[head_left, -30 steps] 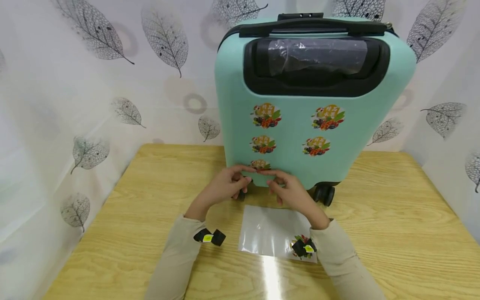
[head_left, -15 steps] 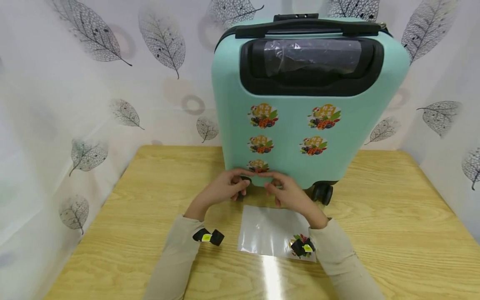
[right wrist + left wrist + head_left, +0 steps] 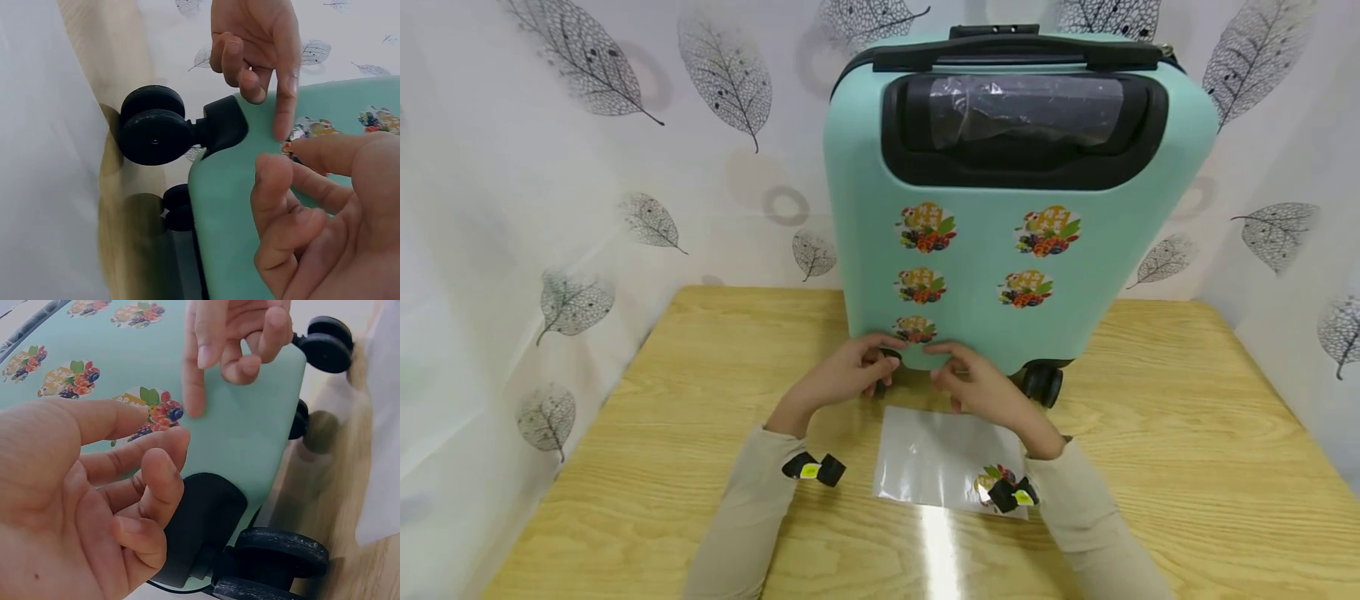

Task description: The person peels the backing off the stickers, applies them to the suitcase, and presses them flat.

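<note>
A mint-green suitcase [image 3: 970,325] stands upright on the table, bearing several round fruit stickers in two columns. Lowest in the left column is one sticker [image 3: 915,329], low on the shell. My left hand [image 3: 842,375] has its extended index fingertip right at that sticker's lower left edge, the other fingers loosely bent. From the other side my right hand [image 3: 981,382] points its index finger at the shell just right of the sticker. Neither hand holds anything. In the left wrist view, the left fingers partly cover the sticker [image 3: 167,414].
On the table [image 3: 715,400], a glossy backing sheet [image 3: 925,458] lies below the hands, with one fruit sticker [image 3: 992,477] near its right corner, partly hidden by the wrist camera. Black wheels [image 3: 1042,383] stick out under the suitcase. A leaf-patterned backdrop [image 3: 737,208] rises behind.
Both index fingertips have slid down off the sticker's lower part and drawn apart, leaving more of the sticker showing. The suitcase and the sheet stay in place.
</note>
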A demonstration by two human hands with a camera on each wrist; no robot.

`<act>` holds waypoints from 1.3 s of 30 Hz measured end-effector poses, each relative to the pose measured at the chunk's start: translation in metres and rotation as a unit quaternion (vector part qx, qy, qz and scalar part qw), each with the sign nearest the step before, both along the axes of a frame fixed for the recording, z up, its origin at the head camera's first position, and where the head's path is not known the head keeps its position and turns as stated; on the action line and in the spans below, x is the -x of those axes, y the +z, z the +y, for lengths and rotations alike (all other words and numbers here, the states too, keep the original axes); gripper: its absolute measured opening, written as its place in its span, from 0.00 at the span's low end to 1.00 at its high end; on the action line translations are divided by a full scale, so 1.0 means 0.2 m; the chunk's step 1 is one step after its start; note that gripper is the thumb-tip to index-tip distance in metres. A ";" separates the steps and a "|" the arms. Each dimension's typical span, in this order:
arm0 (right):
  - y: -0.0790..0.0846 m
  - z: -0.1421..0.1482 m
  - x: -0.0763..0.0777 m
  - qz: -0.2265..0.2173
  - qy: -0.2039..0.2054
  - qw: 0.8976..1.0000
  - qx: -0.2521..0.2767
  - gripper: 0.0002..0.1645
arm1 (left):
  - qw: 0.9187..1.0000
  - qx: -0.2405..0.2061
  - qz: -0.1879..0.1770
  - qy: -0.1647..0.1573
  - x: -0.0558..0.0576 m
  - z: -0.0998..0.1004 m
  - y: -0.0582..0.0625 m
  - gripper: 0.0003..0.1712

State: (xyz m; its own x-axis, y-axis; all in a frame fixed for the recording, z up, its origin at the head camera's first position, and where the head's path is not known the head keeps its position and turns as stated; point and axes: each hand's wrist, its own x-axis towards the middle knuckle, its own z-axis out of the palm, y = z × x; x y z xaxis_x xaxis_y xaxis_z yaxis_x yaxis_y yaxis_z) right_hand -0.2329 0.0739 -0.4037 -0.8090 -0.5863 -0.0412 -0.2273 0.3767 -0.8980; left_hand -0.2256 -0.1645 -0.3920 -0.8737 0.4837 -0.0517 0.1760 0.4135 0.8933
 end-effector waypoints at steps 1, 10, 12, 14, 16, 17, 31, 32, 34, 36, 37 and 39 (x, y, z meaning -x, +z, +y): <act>0.00 0.01 0.00 -0.001 0.002 1.000 0.001 0.26 | 1.000 0.000 0.000 0.000 0.00 0.00 0.00 0.20; 0.03 0.11 -0.03 0.013 0.022 1.000 -0.011 0.26 | 1.000 -0.012 0.001 -0.002 -0.01 0.02 0.00 0.19; 0.03 0.14 -0.05 0.011 0.027 0.999 -0.019 0.25 | 1.000 -0.006 0.005 -0.003 -0.02 0.03 -0.01 0.18; 0.03 0.16 -0.06 0.009 0.029 0.999 -0.033 0.24 | 1.000 0.006 0.014 -0.006 -0.02 0.04 -0.02 0.18; 0.03 0.19 -0.08 0.013 0.032 0.998 -0.051 0.24 | 1.000 0.010 0.018 -0.012 -0.03 0.04 -0.03 0.18; 0.03 0.20 -0.09 0.016 0.033 0.998 -0.059 0.23 | 1.000 0.010 0.018 -0.016 -0.04 0.04 -0.03 0.18; -0.08 0.39 -0.22 -0.047 0.069 0.993 -0.086 0.21 | 0.996 0.019 -0.043 -0.071 -0.13 0.08 -0.15 0.21; -0.09 0.40 -0.23 -0.059 0.071 0.992 -0.083 0.20 | 0.996 0.014 -0.049 -0.077 -0.13 0.09 -0.16 0.21; -0.11 0.42 -0.25 -0.080 0.075 0.991 -0.076 0.19 | 0.995 0.008 -0.058 -0.085 -0.14 0.10 -0.18 0.22; -0.13 0.44 -0.27 -0.100 0.078 0.990 -0.069 0.18 | 0.994 0.005 -0.064 -0.091 -0.15 0.12 -0.19 0.22; -0.13 0.45 -0.28 -0.106 0.081 0.989 -0.065 0.18 | 0.993 0.004 -0.069 -0.096 -0.15 0.12 -0.19 0.22; -0.15 0.46 -0.29 -0.119 0.084 0.988 -0.058 0.18 | 0.991 0.006 -0.082 -0.102 -0.17 0.13 -0.20 0.23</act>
State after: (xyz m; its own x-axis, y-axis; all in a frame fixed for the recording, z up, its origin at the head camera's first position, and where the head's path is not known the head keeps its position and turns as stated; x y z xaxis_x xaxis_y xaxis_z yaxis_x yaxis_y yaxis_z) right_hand -0.1741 0.1654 -0.4331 -0.6594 -0.6922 -0.2935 -0.0838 0.4556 -0.8862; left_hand -0.1923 -0.1377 -0.4315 -0.7375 0.6475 -0.1920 0.1088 0.3945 0.9124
